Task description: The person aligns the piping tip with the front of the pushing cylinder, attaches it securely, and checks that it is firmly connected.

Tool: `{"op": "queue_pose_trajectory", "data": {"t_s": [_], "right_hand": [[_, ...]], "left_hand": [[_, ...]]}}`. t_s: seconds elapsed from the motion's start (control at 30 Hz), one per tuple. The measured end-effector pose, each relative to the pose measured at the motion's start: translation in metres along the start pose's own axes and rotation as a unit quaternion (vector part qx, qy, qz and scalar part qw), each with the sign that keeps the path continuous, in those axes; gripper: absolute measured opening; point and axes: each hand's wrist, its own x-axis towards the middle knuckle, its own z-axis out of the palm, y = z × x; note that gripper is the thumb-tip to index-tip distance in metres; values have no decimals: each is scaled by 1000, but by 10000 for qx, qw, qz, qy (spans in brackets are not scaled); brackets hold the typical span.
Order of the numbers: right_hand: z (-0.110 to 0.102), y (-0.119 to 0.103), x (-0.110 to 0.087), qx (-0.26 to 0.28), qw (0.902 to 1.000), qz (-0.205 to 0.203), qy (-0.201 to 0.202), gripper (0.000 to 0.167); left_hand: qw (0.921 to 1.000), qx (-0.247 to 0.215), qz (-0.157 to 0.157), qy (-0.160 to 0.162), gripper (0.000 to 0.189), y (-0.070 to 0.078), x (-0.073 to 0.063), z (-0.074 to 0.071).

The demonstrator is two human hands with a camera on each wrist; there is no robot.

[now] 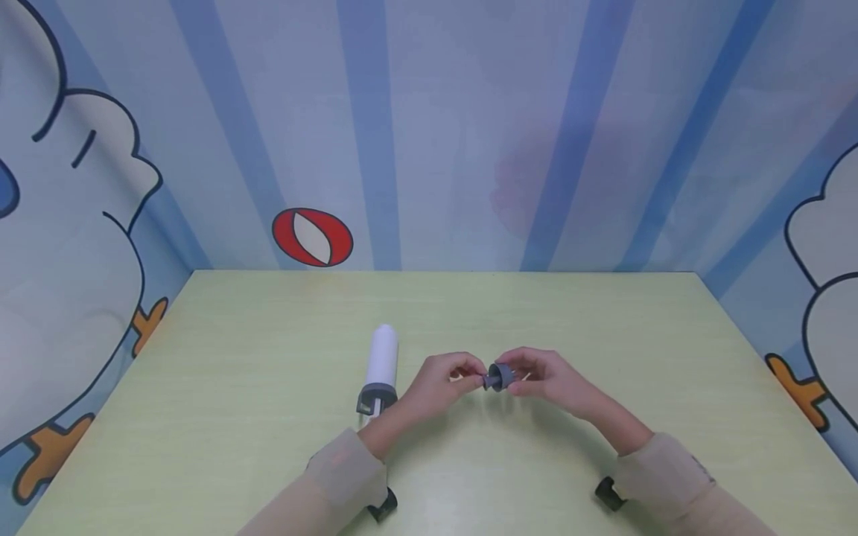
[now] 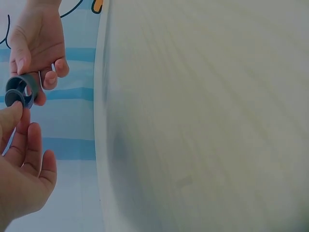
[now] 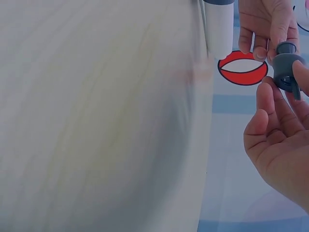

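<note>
Both hands meet over the table at a small dark grey plastic fitting point(image 1: 500, 377), which has a wide cup-shaped ring and a narrower round end. With thumb and fingertips, my left hand point(image 1: 442, 380) pinches the narrow end. The wide ring is held by my right hand point(image 1: 546, 380), its thumb on one side and fingers on the other. In the right wrist view, a small tab juts from the fitting point(image 3: 286, 65) near the right thumb. Left of the hands lies a white tube point(image 1: 383, 357) with a dark grey collar; my left forearm hides its near end.
The pale yellow-green table point(image 1: 268, 327) ends at a striped blue wall point(image 1: 456, 149) with a red and white printed ball point(image 1: 340, 237). Cartoon panels flank both sides. Black wrist-worn pieces point(image 1: 608, 494) show beneath the beige sleeves point(image 1: 663, 480).
</note>
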Motion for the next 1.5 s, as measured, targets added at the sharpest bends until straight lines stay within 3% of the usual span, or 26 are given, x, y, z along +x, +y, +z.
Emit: {"op": "queue_pose_trajectory", "data": {"t_s": [0.5,0.77,1.03,1.27,1.5], "right_hand": [[10,-2,4,358,9993,-4,-78,32],[14,-2,5,474,9988,-97,-10,32],[18,-4,6,699,9975,-90,-7,32],[18,-6,6,760,9970,87,-76,33],[9,-4,5,454,9983,291,-221,30]], "left_hand": [[9976,540,227,357,9,0,-1,2],[9967,507,419,470,6,0,-1,3],[9960,574,419,546,4,3,-3,3],[9966,584,349,458,5,6,-5,2],[9970,609,315,361,5,10,-9,-1]]}}
